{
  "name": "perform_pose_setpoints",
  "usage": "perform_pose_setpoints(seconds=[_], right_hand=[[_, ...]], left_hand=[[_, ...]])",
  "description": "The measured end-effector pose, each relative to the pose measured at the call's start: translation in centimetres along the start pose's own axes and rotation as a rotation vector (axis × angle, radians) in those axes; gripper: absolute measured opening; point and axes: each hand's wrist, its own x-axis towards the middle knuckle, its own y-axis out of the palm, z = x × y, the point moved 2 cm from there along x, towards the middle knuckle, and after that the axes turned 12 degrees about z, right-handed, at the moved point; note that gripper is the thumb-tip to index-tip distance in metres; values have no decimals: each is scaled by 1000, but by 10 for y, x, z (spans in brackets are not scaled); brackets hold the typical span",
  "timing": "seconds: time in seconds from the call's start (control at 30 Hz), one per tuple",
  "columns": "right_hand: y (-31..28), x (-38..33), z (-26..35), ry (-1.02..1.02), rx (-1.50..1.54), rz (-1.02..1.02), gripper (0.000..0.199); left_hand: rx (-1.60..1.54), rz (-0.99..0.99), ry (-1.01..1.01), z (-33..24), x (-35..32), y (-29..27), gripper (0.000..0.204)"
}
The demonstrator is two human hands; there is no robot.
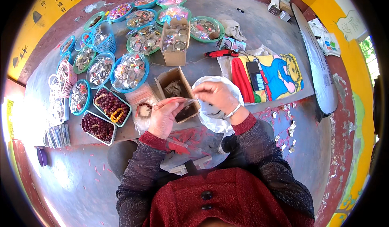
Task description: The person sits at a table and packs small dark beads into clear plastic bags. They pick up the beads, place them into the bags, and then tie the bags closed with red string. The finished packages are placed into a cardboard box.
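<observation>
over an open cardboard box [184, 117] by the tabletop's [127, 137] front edge, a small clear packet [187, 101] sits pinched in the person's left hand [163, 115]. the right hand [219, 99] is close at its other end, fingertips drawn together; from here i cannot tell whether they grip it. the thin film could slip, i judge, spilling whatever is inside. a white plastic bag [212, 123] sags at the front edge; a snagging sleeve [259, 140] could drag it off.
</observation>
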Motion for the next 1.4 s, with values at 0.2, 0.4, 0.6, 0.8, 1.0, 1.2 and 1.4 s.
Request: perform_pose_setpoints(seconds=[0.2, 0.4, 0.6, 0.8, 1.0, 1.2, 1.4], right_hand=[[-53, 8, -37, 131, 120, -336, 14], [-46, 16, -114, 443, -730, 41, 18], [-49, 8, -208, 691, -918, -401, 18], [-3, 2, -222, 709, -1001, 334, 22], [22, -13, -222, 654, -1256, 330, 19], [-10, -5, -228, 714, -1097, 253, 22], [-16, -10, -221, 660, -1067, 272, 22]], left_hand=[[0, -35, 107, -11, 1, -13, 18], [-33, -91, 117, -14, -2, -18, 17], [-65, -82, 66, -11, 4, -16, 18], [-57, -79, 73, -17, -1, -20, 18], [-62, -79, 75, -18, -1, -20, 18], [-44, -63, 73, -17, 2, -18, 17], [-39, -62, 60, -15, 0, -18, 18]])
